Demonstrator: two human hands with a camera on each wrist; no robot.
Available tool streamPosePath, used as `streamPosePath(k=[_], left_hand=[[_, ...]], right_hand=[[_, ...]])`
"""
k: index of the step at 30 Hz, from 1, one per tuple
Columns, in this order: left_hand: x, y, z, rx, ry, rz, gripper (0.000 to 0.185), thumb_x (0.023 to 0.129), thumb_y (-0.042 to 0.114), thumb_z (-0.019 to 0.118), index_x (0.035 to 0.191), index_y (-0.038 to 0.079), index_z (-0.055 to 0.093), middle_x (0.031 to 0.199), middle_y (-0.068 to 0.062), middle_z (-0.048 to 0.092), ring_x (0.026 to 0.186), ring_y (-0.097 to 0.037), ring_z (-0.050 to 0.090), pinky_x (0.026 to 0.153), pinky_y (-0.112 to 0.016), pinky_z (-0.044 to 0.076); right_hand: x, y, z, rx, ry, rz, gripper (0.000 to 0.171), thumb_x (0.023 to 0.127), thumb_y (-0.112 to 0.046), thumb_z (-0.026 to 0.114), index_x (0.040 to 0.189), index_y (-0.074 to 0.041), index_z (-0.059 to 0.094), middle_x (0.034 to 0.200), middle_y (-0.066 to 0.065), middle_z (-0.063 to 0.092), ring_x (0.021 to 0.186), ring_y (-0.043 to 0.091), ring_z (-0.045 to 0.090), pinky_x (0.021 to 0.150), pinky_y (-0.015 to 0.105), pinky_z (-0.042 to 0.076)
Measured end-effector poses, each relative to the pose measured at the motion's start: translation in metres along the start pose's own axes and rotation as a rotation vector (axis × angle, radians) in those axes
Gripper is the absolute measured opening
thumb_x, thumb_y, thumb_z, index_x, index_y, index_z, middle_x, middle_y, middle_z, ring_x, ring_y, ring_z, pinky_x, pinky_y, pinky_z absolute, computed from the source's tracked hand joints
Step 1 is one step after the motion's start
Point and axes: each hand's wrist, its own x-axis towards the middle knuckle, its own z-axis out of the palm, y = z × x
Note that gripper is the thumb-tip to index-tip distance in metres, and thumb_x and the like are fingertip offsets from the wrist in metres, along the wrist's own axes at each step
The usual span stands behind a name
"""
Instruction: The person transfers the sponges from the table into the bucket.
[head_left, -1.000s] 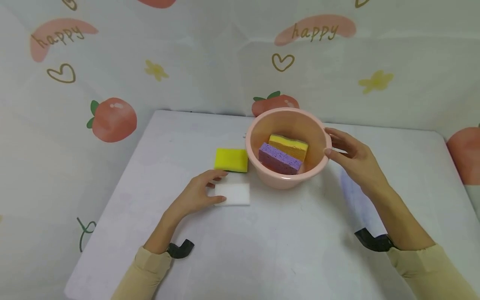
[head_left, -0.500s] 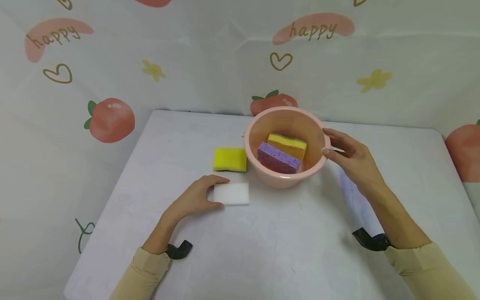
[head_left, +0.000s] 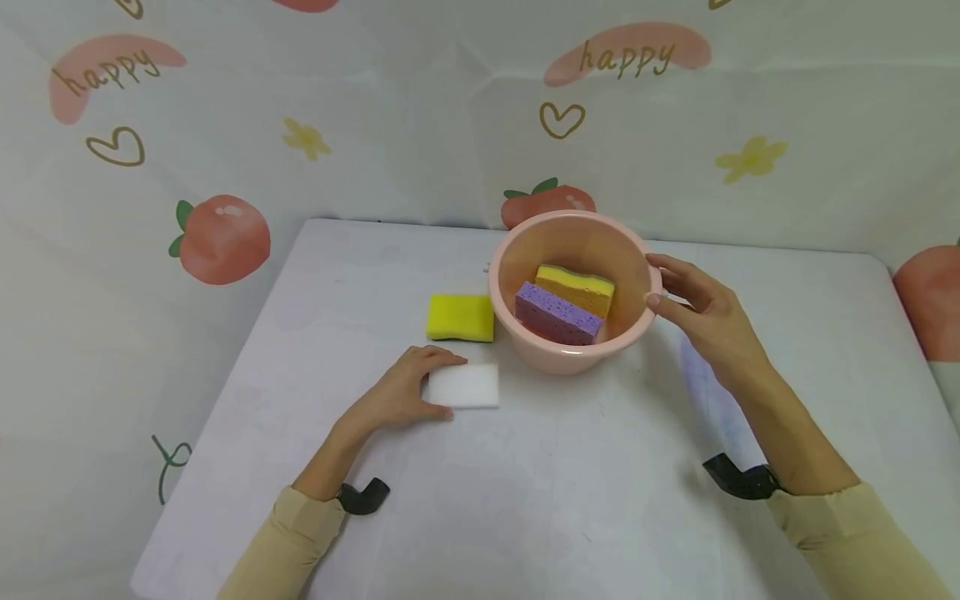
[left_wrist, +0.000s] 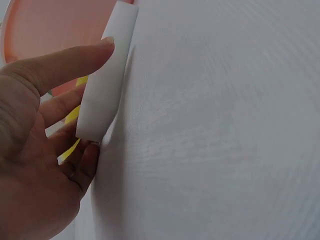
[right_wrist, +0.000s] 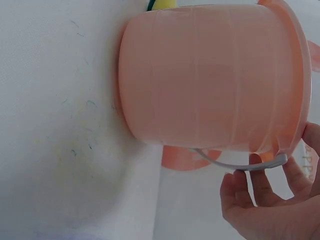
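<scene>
My left hand (head_left: 401, 390) is at a white sponge (head_left: 467, 386) on the table, thumb along its near edge and fingers along its far edge. In the left wrist view the thumb presses the sponge's side, with other fingers partly hidden behind it. My right hand (head_left: 708, 321) holds the rim of a pink bucket (head_left: 555, 360) at its right side. Around the bucket's thin handle (right_wrist: 220, 162), fingers of that hand show in the right wrist view. Inside the bucket lie a purple sponge (head_left: 557, 314) and a yellow sponge (head_left: 576, 287).
Another yellow sponge (head_left: 460, 317), dark underneath, lies left of the bucket and beyond the white sponge. The white table (head_left: 570, 500) ends at a back edge against a printed curtain (head_left: 420, 125).
My left hand has shifted slightly, its fingers leaving the yellow sponge's near edge and closing along both edges of the white sponge. The right hand stays on the bucket rim.
</scene>
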Motion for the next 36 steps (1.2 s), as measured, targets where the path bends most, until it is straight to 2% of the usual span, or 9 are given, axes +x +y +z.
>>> streamPosePath(k=[4,7,14,18,25,30,36], left_hand=[[0.0,0.002,0.001,0.033,-0.001,0.016,0.072,0.072,0.018,0.09,0.137,0.021,0.06,0.135,-0.007,0.052,0.122,-0.029,0.042,0.097,-0.046,0.044],[0.0,0.003,0.001,0.045,0.002,0.011,0.071,0.072,0.018,0.089,0.137,0.022,0.06,0.133,-0.007,0.053,0.119,-0.029,0.044,0.094,-0.045,0.045],[-0.001,0.006,-0.003,0.025,-0.038,-0.006,0.069,0.076,0.022,0.086,0.139,0.028,0.058,0.136,-0.004,0.052,0.122,-0.026,0.045,0.098,-0.048,0.045],[-0.002,0.008,-0.008,0.006,-0.058,0.031,0.066,0.079,0.021,0.084,0.139,0.029,0.057,0.135,0.0,0.053,0.12,-0.022,0.048,0.099,-0.045,0.045],[-0.004,0.013,-0.017,-0.055,-0.095,0.082,0.063,0.077,0.023,0.086,0.134,0.025,0.06,0.129,0.01,0.058,0.106,-0.014,0.052,0.09,-0.035,0.05],[-0.004,0.016,-0.021,-0.081,-0.106,0.121,0.061,0.075,0.025,0.087,0.131,0.025,0.061,0.126,0.013,0.06,0.106,-0.013,0.053,0.09,-0.033,0.051],[-0.004,0.019,-0.027,-0.178,-0.158,0.164,0.06,0.075,0.021,0.088,0.129,0.024,0.062,0.125,0.012,0.061,0.107,-0.014,0.054,0.093,-0.033,0.051]], right_hand=[[-0.001,0.002,0.001,-0.011,0.002,-0.008,0.052,0.099,-0.019,0.062,0.149,-0.024,0.048,0.145,0.001,0.051,0.126,0.016,0.05,0.095,0.018,0.047],[-0.003,0.002,0.001,-0.031,0.004,-0.006,0.053,0.099,-0.02,0.062,0.149,-0.025,0.047,0.146,0.002,0.051,0.125,0.016,0.05,0.095,0.019,0.047],[-0.003,0.003,0.002,-0.024,0.014,-0.002,0.053,0.099,-0.021,0.062,0.149,-0.026,0.047,0.146,0.002,0.051,0.125,0.015,0.051,0.096,0.02,0.047],[-0.003,0.004,0.003,0.007,0.021,0.004,0.053,0.099,-0.019,0.062,0.149,-0.026,0.047,0.145,0.001,0.051,0.124,0.014,0.051,0.094,0.018,0.046],[-0.002,0.007,0.004,0.043,0.029,-0.004,0.053,0.098,-0.017,0.063,0.149,-0.025,0.048,0.145,0.0,0.051,0.125,0.015,0.05,0.094,0.017,0.046],[-0.002,0.011,0.004,0.067,0.041,-0.045,0.052,0.098,-0.014,0.062,0.149,-0.022,0.049,0.146,0.0,0.051,0.125,0.013,0.049,0.092,0.012,0.046],[-0.001,0.014,0.006,0.041,0.047,-0.055,0.053,0.099,-0.015,0.061,0.149,-0.023,0.048,0.147,0.0,0.05,0.127,0.012,0.048,0.092,0.013,0.046]])
